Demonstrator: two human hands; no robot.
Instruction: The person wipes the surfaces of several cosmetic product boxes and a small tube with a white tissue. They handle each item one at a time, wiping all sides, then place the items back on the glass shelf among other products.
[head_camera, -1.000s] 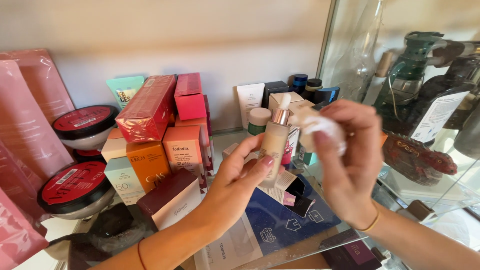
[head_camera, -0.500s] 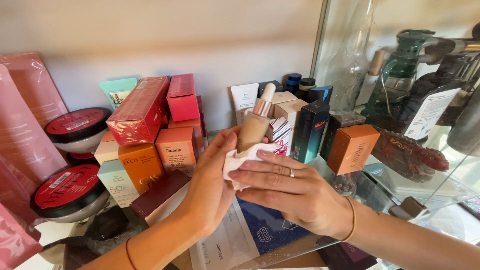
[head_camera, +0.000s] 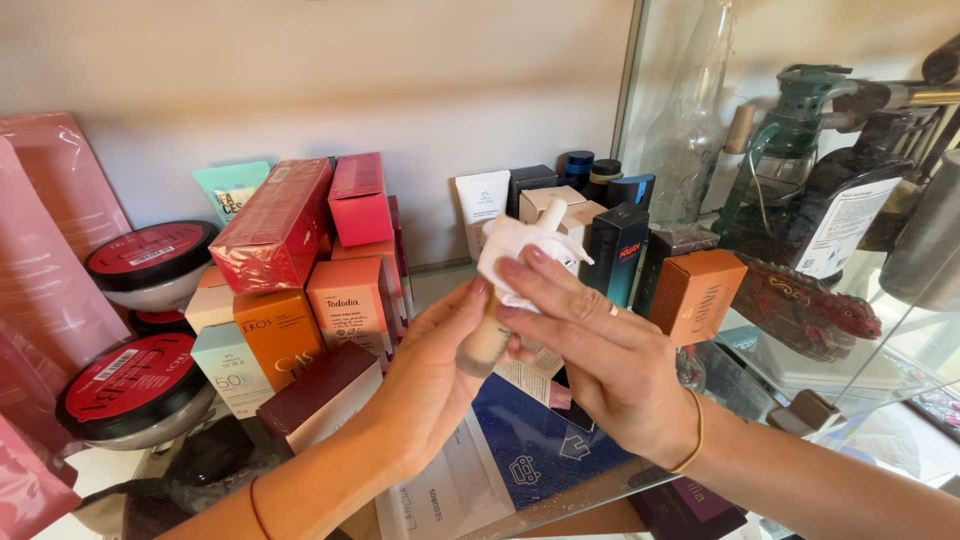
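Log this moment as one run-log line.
left hand: holds beige dropper bottle | right hand: presses white wipe on it | over glass shelf

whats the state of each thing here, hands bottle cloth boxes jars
left hand: gripping the base of the dropper bottle
right hand: pressing the white cloth against the bottle
dropper bottle: held upright, cap on, partly wrapped
white cloth: crumpled around the bottle's upper part
orange box: closed, standing on the glass shelf
red-lidded jars: closed, stacked
red box: closed, lying tilted on other boxes

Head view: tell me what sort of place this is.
Probably a home cosmetics shelf or display cabinet: stacked cosmetic boxes, red-lidded jars, a glass shelf. Both hands wipe a small bottle with a white wipe.
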